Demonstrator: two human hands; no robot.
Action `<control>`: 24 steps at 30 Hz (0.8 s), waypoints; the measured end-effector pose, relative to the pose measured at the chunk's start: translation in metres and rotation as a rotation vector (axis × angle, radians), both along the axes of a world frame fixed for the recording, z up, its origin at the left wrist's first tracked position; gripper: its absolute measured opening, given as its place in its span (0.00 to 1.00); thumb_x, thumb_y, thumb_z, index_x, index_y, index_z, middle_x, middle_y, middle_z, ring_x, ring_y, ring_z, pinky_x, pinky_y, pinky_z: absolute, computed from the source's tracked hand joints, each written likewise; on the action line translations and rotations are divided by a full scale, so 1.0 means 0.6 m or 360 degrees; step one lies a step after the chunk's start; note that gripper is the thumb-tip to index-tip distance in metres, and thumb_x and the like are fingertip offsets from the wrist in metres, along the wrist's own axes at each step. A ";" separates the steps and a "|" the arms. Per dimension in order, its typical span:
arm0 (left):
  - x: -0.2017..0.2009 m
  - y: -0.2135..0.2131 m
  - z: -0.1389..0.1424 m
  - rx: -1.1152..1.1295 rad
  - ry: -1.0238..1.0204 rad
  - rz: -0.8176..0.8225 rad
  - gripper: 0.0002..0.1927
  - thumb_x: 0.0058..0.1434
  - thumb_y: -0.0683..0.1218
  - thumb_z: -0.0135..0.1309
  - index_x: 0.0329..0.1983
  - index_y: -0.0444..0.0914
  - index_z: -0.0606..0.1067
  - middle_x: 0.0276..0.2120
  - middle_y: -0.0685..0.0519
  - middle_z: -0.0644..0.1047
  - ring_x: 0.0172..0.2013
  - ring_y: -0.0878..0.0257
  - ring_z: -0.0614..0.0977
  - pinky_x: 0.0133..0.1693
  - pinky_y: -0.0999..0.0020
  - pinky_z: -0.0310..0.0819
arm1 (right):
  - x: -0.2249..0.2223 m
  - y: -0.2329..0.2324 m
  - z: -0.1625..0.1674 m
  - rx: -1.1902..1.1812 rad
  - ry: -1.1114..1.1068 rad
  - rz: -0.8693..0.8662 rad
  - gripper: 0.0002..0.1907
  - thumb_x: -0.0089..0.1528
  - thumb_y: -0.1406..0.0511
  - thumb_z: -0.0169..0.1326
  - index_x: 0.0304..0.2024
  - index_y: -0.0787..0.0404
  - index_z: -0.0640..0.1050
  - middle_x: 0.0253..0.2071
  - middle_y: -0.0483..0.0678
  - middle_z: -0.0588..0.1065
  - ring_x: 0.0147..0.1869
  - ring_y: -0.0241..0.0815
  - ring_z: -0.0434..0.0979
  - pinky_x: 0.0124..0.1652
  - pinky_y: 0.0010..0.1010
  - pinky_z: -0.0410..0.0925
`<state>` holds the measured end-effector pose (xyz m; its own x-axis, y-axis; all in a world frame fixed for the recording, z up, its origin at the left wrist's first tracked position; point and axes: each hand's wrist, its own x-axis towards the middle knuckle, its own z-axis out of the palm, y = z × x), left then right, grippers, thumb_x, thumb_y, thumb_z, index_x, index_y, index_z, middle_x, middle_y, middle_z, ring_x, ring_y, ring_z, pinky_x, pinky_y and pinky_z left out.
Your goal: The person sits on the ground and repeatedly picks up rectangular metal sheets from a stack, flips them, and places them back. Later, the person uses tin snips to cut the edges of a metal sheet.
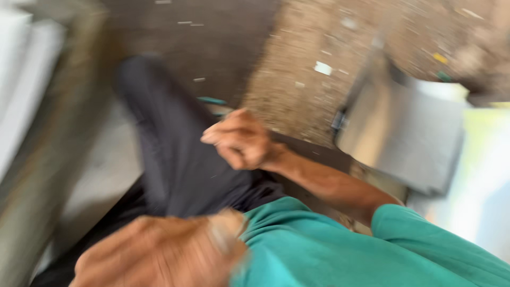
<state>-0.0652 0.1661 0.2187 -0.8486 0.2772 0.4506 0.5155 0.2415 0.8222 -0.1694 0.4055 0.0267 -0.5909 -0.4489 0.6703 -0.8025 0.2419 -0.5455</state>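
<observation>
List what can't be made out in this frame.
- Right hand, head view: curled over the dark trouser leg; motion blur hides whether it holds anything.
- Left hand, head view: close to the lens, badly smeared and cut by the bottom edge; its grip is unreadable.
- Grey metal object, right side: blurred, kind unclear.
- Small scraps on the ground: too blurred to identify.

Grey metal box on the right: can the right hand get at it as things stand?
Probably yes, though blur limits certainty. The right hand hangs loosely curled over the dark trouser leg, apparently holding nothing, and only bare gritty floor shows between it and the grey metal box.
</observation>
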 end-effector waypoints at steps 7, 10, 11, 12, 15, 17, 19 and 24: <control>-0.075 0.150 -0.157 0.0266 -0.0387 0.0044 0.15 0.60 0.40 0.65 0.51 0.36 0.81 0.36 0.49 0.84 0.35 0.61 0.87 0.38 0.70 0.79 | 0.028 0.438 -0.044 -0.0046 -0.0378 -0.1944 0.24 0.64 0.71 0.57 0.63 0.68 0.73 0.56 0.57 0.76 0.58 0.50 0.77 0.58 0.42 0.71; -0.087 0.188 -0.198 -0.0025 -0.0222 -0.0064 0.13 0.60 0.42 0.64 0.48 0.39 0.82 0.35 0.49 0.84 0.33 0.55 0.85 0.37 0.64 0.79 | 0.054 0.510 -0.101 0.0412 -0.1397 -0.2412 0.34 0.59 0.64 0.64 0.64 0.69 0.68 0.61 0.63 0.73 0.64 0.54 0.73 0.60 0.43 0.68; -0.085 0.194 -0.210 -0.0075 -0.0263 -0.0117 0.12 0.60 0.42 0.63 0.48 0.39 0.82 0.34 0.49 0.83 0.32 0.55 0.85 0.36 0.62 0.79 | 0.063 0.519 -0.118 0.0388 -0.1655 -0.2383 0.38 0.55 0.64 0.65 0.65 0.69 0.66 0.60 0.62 0.74 0.63 0.53 0.75 0.60 0.41 0.70; -0.078 0.195 -0.221 -0.0121 -0.0307 -0.0181 0.11 0.61 0.42 0.62 0.47 0.39 0.82 0.33 0.50 0.83 0.32 0.55 0.84 0.35 0.61 0.78 | 0.076 0.520 -0.131 0.0302 -0.1792 -0.2320 0.39 0.55 0.64 0.63 0.66 0.69 0.64 0.60 0.63 0.73 0.63 0.54 0.75 0.58 0.43 0.72; -0.062 0.198 -0.250 -0.0160 -0.0362 -0.0202 0.11 0.61 0.43 0.60 0.47 0.38 0.82 0.33 0.50 0.83 0.33 0.54 0.84 0.35 0.59 0.78 | 0.084 0.512 -0.147 0.0111 -0.2003 -0.2133 0.42 0.56 0.62 0.61 0.70 0.68 0.60 0.62 0.64 0.71 0.63 0.56 0.76 0.53 0.48 0.76; -0.056 0.198 -0.263 -0.0178 -0.0423 -0.0209 0.11 0.61 0.43 0.60 0.47 0.38 0.81 0.33 0.50 0.83 0.34 0.53 0.84 0.35 0.58 0.78 | 0.083 0.507 -0.146 0.0083 -0.1977 -0.2113 0.45 0.57 0.60 0.62 0.71 0.69 0.58 0.63 0.64 0.69 0.62 0.57 0.76 0.50 0.48 0.77; -0.057 0.198 -0.273 -0.0220 -0.0468 -0.0194 0.11 0.60 0.43 0.60 0.47 0.38 0.81 0.33 0.50 0.83 0.33 0.53 0.84 0.34 0.57 0.78 | 0.076 0.504 -0.137 0.0040 -0.1960 -0.1977 0.46 0.62 0.57 0.62 0.73 0.71 0.56 0.64 0.67 0.67 0.65 0.57 0.72 0.51 0.47 0.75; -0.070 0.194 -0.287 -0.0296 -0.0446 -0.0135 0.11 0.61 0.43 0.59 0.47 0.40 0.81 0.35 0.50 0.83 0.35 0.52 0.84 0.36 0.56 0.78 | 0.057 0.523 -0.108 0.0710 -0.1853 -0.1868 0.49 0.53 0.58 0.71 0.66 0.76 0.61 0.55 0.69 0.73 0.57 0.58 0.78 0.51 0.41 0.73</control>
<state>-0.1072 0.2823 0.0463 -0.9026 0.4076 0.1386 0.3007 0.3664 0.8805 -0.1354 0.7195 -0.0384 -0.7641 0.5304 -0.3671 0.6445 0.6508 -0.4014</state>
